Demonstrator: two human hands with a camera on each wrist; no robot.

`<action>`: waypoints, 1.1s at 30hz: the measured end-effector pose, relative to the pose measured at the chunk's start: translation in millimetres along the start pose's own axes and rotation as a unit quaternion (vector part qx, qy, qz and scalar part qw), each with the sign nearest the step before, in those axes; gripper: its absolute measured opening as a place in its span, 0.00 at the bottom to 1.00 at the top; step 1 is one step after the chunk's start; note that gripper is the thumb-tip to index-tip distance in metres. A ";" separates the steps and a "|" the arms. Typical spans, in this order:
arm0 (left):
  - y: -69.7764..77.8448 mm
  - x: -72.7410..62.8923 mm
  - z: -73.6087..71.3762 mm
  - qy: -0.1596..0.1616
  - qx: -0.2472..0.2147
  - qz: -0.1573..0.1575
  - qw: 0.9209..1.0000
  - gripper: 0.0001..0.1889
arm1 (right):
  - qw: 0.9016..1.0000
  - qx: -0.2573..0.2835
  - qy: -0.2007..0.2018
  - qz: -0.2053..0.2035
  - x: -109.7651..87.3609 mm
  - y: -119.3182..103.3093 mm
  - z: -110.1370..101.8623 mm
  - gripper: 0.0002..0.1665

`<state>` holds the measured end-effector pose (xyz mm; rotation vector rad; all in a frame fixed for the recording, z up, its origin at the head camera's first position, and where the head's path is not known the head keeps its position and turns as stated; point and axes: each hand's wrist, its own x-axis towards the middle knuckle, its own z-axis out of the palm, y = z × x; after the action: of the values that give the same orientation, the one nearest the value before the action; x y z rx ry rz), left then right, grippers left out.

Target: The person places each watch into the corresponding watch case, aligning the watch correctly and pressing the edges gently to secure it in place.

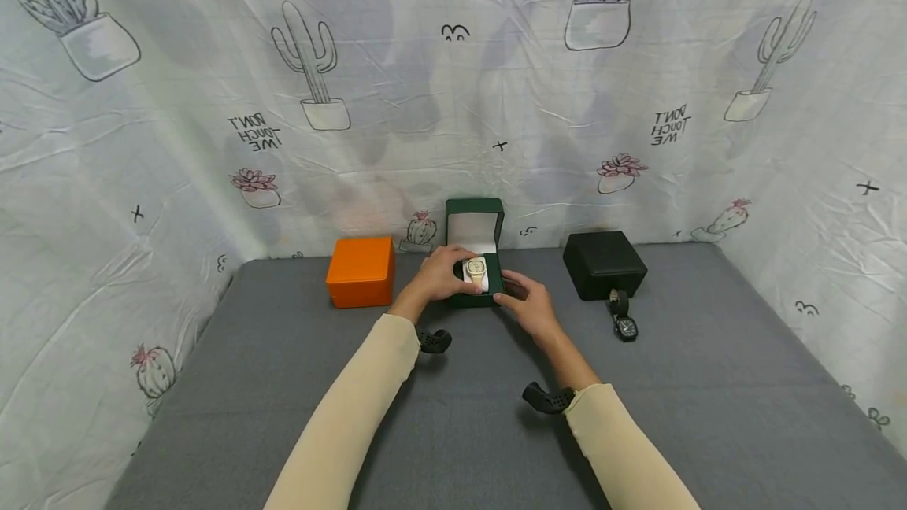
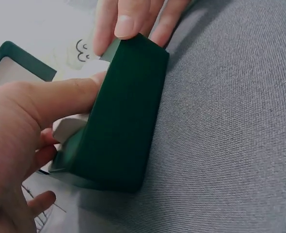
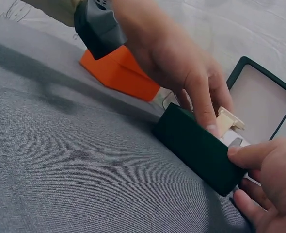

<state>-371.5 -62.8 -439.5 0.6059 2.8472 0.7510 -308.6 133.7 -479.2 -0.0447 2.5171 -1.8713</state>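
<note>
In the left wrist view the watch's face is out of sight, the thumb of the left hand (image 1: pixel 441 275) covers part of the white cushion (image 2: pixel 70 127), and the lid (image 1: pixel 473 230) is cut off at the edge; in the right wrist view the right hand (image 1: pixel 533 307) runs out of frame. The watch (image 1: pixel 476 267) lies inside the left-hand grip, between the thumb on its near side and the curled fingers beyond, in the open green box (image 1: pixel 473 301); how firmly the hidden fingertips press seems hard to judge. The right hand is clamped on the box's near right corner, thumb on the rim, fingers partly hidden along the side. Left of both grips sits the orange box (image 1: pixel 360 272); to their right, the black box (image 1: pixel 602 264) and black watch (image 1: pixel 626 327)
</note>
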 end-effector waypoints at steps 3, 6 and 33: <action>2.1 -0.8 -1.9 -0.013 0.016 -0.003 1.000 0.38 | 0.999 0.034 -0.004 0.000 2.1 3.6 0.0 0.32; 4.7 -2.2 -3.2 -0.025 0.008 -0.006 1.000 0.38 | 0.999 0.049 0.000 -0.001 3.1 6.9 -1.4 0.31; 10.1 -0.8 -10.7 -0.020 0.017 -0.008 1.000 0.27 | 0.999 0.046 0.008 -0.022 3.0 9.1 -0.4 0.27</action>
<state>-369.6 -59.9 -425.2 0.5940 2.8308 0.6817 -311.8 136.6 -487.8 -0.0861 2.4560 -2.0087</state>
